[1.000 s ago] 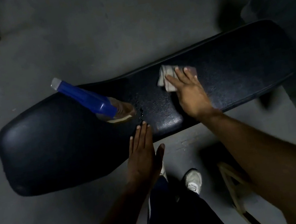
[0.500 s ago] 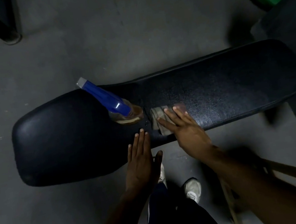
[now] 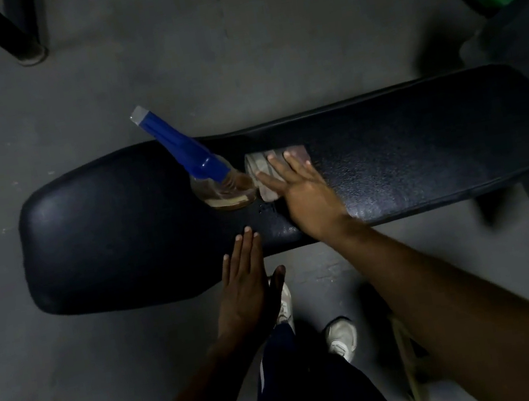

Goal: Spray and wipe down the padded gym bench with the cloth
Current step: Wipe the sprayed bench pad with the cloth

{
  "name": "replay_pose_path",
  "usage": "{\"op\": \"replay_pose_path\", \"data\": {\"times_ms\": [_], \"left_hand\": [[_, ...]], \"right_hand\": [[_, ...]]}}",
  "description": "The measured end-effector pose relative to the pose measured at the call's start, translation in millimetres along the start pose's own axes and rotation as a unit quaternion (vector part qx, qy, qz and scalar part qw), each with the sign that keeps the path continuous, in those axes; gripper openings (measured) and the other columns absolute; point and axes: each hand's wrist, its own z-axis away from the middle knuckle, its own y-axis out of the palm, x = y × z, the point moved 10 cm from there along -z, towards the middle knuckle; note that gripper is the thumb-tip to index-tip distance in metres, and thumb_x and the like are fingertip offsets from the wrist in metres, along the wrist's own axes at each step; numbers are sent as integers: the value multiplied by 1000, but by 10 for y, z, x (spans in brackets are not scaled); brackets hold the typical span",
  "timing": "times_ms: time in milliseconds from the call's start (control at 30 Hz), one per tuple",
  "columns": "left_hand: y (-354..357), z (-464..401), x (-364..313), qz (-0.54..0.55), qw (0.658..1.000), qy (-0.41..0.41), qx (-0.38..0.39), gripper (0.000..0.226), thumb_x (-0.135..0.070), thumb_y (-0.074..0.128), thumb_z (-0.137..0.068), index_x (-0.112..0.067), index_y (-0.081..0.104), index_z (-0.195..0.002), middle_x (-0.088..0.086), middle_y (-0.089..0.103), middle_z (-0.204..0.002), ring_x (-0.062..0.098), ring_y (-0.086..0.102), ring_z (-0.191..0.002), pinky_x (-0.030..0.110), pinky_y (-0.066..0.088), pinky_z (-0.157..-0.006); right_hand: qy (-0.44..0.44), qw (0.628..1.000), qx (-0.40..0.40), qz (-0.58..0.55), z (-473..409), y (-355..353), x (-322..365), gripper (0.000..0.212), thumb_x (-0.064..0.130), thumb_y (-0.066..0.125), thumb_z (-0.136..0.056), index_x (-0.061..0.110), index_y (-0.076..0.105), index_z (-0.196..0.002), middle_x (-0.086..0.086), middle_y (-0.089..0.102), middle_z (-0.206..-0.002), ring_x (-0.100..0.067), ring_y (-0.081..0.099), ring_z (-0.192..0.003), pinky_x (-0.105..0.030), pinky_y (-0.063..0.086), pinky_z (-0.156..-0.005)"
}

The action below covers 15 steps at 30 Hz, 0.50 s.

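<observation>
Glossy black padded bench (image 3: 115, 231), pebbled, damp-looking.

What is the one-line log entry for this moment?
right hand: flat on cloth, wiping bench | left hand: open | spray bottle: standing beside cloth

Head camera, looking steeply down

One wide-angle view from above, close over the padded gym bench (image 3: 122, 229) and floor (image 3: 234, 59).

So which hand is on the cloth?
The right hand. It presses flat on the cloth beside the spray bottle, while the left hand holds nothing at the bench's near edge.
</observation>
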Motion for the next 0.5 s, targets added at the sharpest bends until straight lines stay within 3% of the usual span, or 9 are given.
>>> {"op": "replay_pose_path", "data": {"times_ms": [67,167,267,333,433,500], "left_hand": [[-40,20,1,11,1000,-12,-4,80,-63,18,-93,-18,10,-158,-6,-4,-165,8,-10,-151,31,-7,-121],[-54,44,-8,19,999,-29,-3,83,-65,13,-89,-18,8,-158,-7,-6,-164,7,-12,-150,33,-5,-122],[-47,54,35,38,998,-59,-8,86,-67,12,-88,-18,7,-158,-6,-6,-165,7,-11,-149,35,-4,-123],[-64,49,50,46,996,-69,-16,82,-65,19,-92,-18,7,-158,-4,-4,-166,8,-9,-150,33,-5,-120],[-85,32,48,46,996,-69,-29,72,-53,33,-101,-17,10,-158,-3,-1,-167,12,-5,-152,35,-3,-121],[-66,26,36,48,996,-71,-28,71,-51,36,-101,-17,10,-159,-3,-1,-167,13,-4,-153,36,-1,-121]], "right_hand": [[1,1000,7,19,338,170,-31,86,-4,48,-93,35,19,-164,-2,6,-175,-31,2,-161,-48,5,-129],[1,999,-29,41,811,359,10,92,-9,57,-78,29,39,-159,-8,32,-168,-38,27,-156,-55,26,-122],[-7,999,-17,36,1032,532,118,86,-2,46,-75,25,44,-156,-11,41,-164,-41,36,-151,-60,37,-118],[-19,999,-10,36,1024,554,208,81,4,41,-78,24,43,-157,-11,39,-164,-41,34,-152,-62,35,-119],[-55,997,5,48,885,566,325,79,10,32,-85,29,31,-161,-8,26,-171,-37,20,-158,-55,14,-126],[-77,996,-1,44,800,539,355,77,12,26,-86,30,32,-161,-6,24,-172,-34,17,-159,-53,12,-127]]}}
